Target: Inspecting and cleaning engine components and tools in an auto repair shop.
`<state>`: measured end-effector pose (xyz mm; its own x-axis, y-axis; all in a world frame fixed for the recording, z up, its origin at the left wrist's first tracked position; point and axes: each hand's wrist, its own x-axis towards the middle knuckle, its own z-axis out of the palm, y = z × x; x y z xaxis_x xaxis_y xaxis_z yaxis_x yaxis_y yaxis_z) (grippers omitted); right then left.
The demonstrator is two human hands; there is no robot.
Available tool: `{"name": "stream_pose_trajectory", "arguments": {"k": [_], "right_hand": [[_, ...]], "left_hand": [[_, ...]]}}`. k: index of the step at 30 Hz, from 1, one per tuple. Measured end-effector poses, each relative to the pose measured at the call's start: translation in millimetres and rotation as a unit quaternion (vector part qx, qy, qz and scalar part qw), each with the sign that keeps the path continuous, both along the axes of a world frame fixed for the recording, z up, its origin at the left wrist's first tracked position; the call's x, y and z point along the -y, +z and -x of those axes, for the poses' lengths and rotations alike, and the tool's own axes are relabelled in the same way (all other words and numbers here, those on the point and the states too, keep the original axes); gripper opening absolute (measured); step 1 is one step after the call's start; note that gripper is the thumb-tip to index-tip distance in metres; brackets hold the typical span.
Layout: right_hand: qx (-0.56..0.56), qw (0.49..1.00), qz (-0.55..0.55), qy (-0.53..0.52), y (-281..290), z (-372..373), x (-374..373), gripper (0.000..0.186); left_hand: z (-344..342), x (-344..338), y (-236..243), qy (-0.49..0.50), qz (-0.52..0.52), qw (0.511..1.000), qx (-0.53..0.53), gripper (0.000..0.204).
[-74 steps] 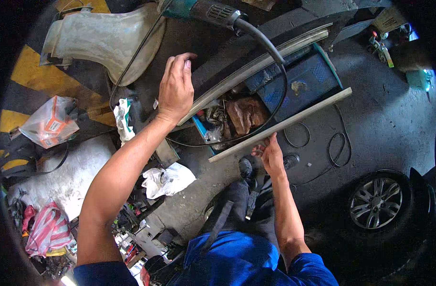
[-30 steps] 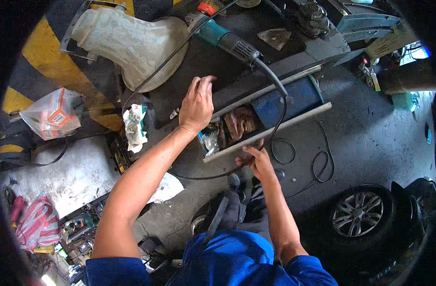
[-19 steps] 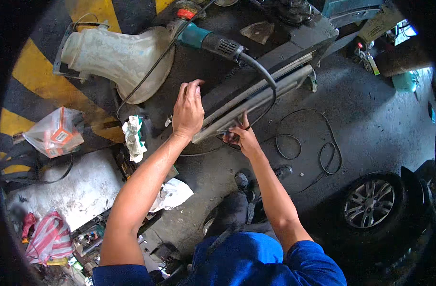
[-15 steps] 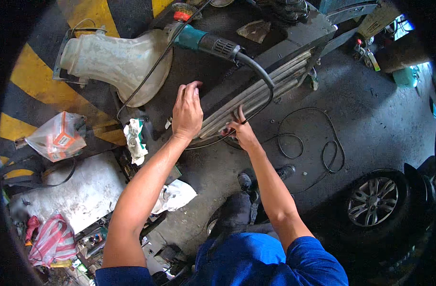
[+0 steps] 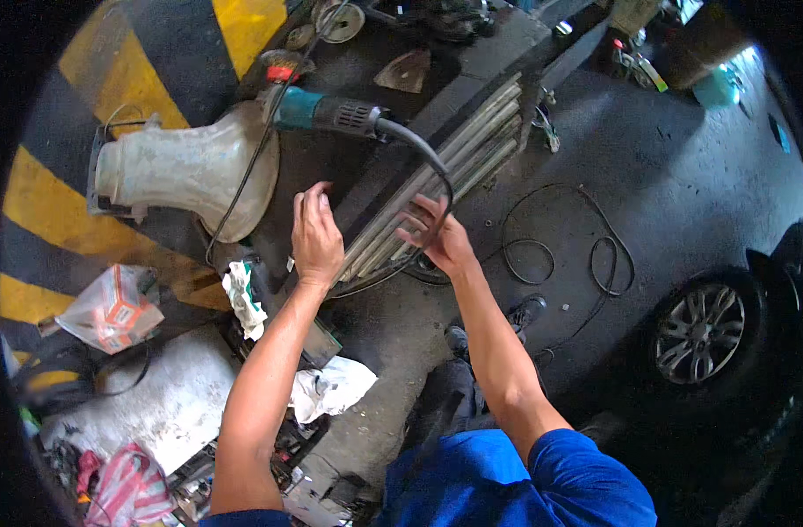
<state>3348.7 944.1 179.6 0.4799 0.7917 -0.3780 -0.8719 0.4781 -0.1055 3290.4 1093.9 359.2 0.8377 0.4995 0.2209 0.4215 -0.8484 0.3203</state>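
Note:
My left hand [image 5: 318, 239] hovers over the near edge of a dark workbench [image 5: 366, 189], its fingers stretched out and nothing visible in it. To its right, my right hand [image 5: 443, 235] has its fingers spread beside a stack of long grey metal bars [image 5: 472, 140]. The thick black cord [image 5: 423, 147] of an angle grinder [image 5: 322, 112] loops down and passes across that hand. The teal and black grinder lies on the bench, with a cup brush [image 5: 287, 67] at its red-collared end. Against it rests a large grey bell-shaped metal housing [image 5: 199, 167].
Left of the bench lie a clear bag with an orange box [image 5: 113, 307] and a white, stained surface [image 5: 173, 400]. A crumpled white cloth [image 5: 333, 388] is near my left forearm. Cable [image 5: 531, 259] coils on the floor at right, near a car wheel [image 5: 700, 334].
My right hand has lifted slightly and its fingers have spread from their curled pose near the cord. My left hand stays outstretched. The whole view has shifted.

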Motion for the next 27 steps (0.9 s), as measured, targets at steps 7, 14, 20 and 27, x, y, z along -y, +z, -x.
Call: {"name": "stream_pose_trajectory", "arguments": {"k": [7,14,20,27], "right_hand": [[0.062,0.987,0.116,0.094,9,-12,-17,0.049],[0.083,0.985,0.068,0.133,-2,-1,49,0.045],[0.067,0.989,0.017,0.133,-4,14,107,0.045],[0.054,0.987,0.078,0.129,-11,26,136,0.051]], "left_hand": [[6,0,0,0.024,-0.010,1.000,-0.015,0.029],[6,0,-1,0.012,-0.006,1.000,-0.004,0.029],[6,-5,-2,0.005,-0.011,1.000,0.006,0.028],[6,-6,-3,-0.006,-0.006,1.000,0.028,0.027]]}}
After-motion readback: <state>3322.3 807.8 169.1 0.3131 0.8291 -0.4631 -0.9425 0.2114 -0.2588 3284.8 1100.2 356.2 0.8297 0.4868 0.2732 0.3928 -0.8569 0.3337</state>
